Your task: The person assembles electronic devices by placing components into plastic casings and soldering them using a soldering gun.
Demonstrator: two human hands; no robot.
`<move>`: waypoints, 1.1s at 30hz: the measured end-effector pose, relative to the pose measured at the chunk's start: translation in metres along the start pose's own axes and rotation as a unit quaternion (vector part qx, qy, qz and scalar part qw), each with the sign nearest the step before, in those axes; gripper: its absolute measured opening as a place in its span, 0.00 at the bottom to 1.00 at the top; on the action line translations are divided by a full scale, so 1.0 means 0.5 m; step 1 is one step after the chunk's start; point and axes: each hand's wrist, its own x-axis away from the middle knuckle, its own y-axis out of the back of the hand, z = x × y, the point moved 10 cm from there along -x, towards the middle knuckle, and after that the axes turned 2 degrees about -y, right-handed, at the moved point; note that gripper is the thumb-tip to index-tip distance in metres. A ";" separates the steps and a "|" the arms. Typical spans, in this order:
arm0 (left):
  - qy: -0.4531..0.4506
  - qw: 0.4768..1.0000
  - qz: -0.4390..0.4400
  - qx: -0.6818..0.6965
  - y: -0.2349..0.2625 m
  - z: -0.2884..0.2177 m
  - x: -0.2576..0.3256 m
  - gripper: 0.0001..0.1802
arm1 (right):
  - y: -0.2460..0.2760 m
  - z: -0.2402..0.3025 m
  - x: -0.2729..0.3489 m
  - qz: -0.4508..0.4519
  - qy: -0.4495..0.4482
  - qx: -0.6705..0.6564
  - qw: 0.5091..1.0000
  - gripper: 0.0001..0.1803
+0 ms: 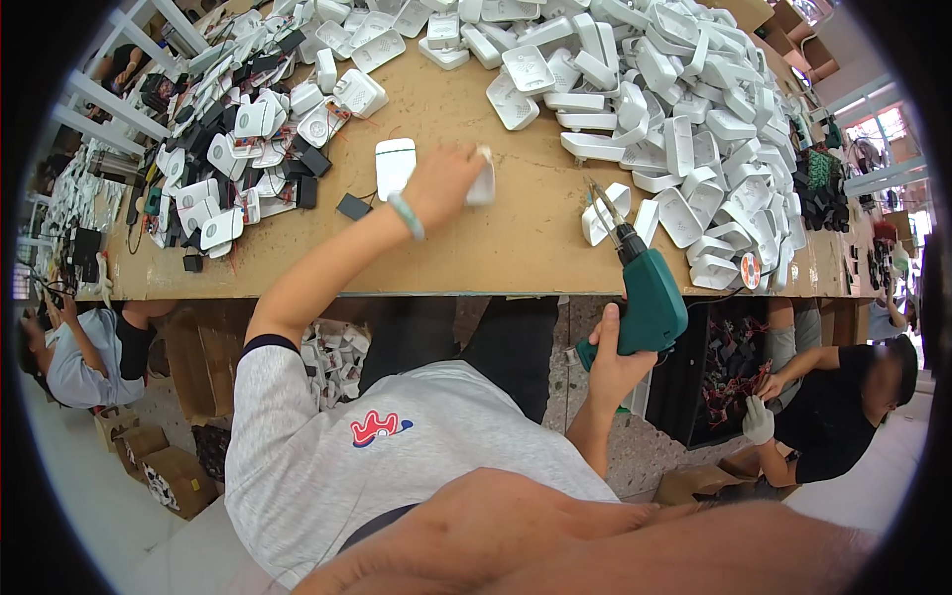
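Observation:
My left hand [445, 182] is stretched over the table, its fingers closed on a white plastic shell [482, 181] that is smeared by motion. Beside its wrist lies a white device with rounded corners [396, 165], and a small black box [353, 206] on a thin wire sits just below that. At the table's front edge my right hand [617, 359] grips a green soldering gun [653, 300] by the handle. Its thin metal tip points up and away, in front of a white shell [605, 215] on the table.
White shells [684, 149] are heaped high at the back right. White housings with black boxes and red wires [238, 169] pile up at the left. A small spool [751, 270] stands at the right edge. Co-workers sit at both sides, one gloved hand [759, 420] at the right.

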 end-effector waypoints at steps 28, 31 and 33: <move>0.154 0.960 0.014 0.235 0.086 0.158 0.334 0.25 | -0.035 0.013 0.036 0.037 -0.004 0.032 0.999 0.12; 0.054 0.998 -0.015 -0.002 0.127 0.093 0.300 0.23 | -0.042 0.012 0.045 0.032 -0.009 0.000 0.999 0.12; 0.036 0.999 -0.013 0.012 0.120 0.075 0.291 0.21 | -0.040 0.013 0.051 0.034 -0.009 -0.005 0.999 0.12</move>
